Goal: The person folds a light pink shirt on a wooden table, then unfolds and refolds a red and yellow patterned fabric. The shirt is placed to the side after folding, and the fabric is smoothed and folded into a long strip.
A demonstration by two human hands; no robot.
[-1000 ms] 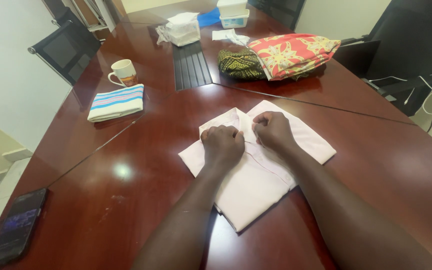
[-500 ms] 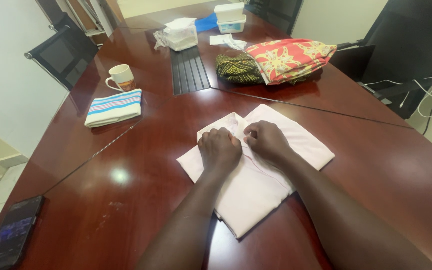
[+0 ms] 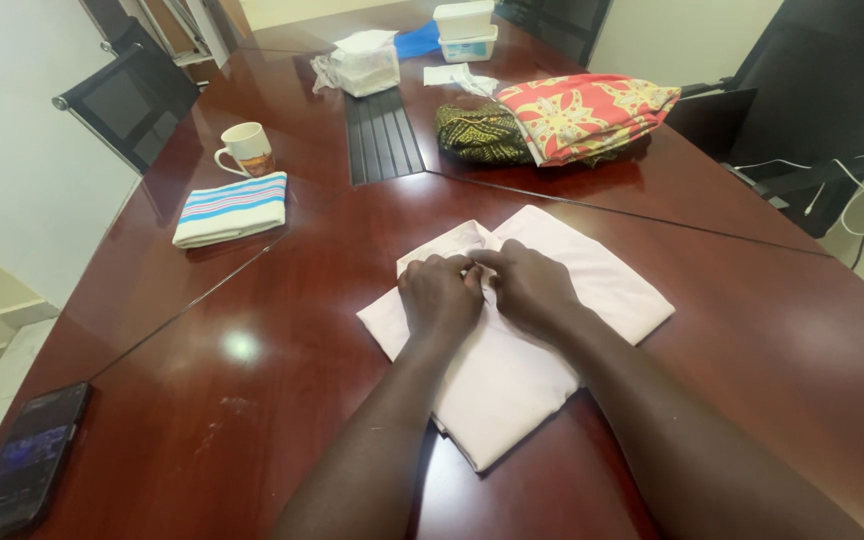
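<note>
Nearest, at the bottom left edge of the dark red table: a black phone, screen lit, well apart from the work.

Mid-table, straight ahead: a pale pink shirt, folded into a flat packet, sleeves and sides already tucked under, lower corner pointing back toward the wearer. Front placket up, collar at the far end. Both hands down on its upper part, side by side and touching. Left hand curled, fingers bent in, pinching cloth just below the collar. Right hand likewise curled, fingertips meeting the left's at the placket. Exactly what is nipped between them, a button or only a fold of cloth, hidden under the knuckles; cannot tell.

By the look of it, well along: main folds made, packet neat, only tidying near the collar seemingly left, and perhaps a last fold.

Farther left: a folded striped cloth in blue, pink and white, a mug just beyond it.

Farther right: a dark patterned cloth touching a folded red and yellow printed cloth.

At the far end: a tissue box and stacked white plastic tubs.
</note>
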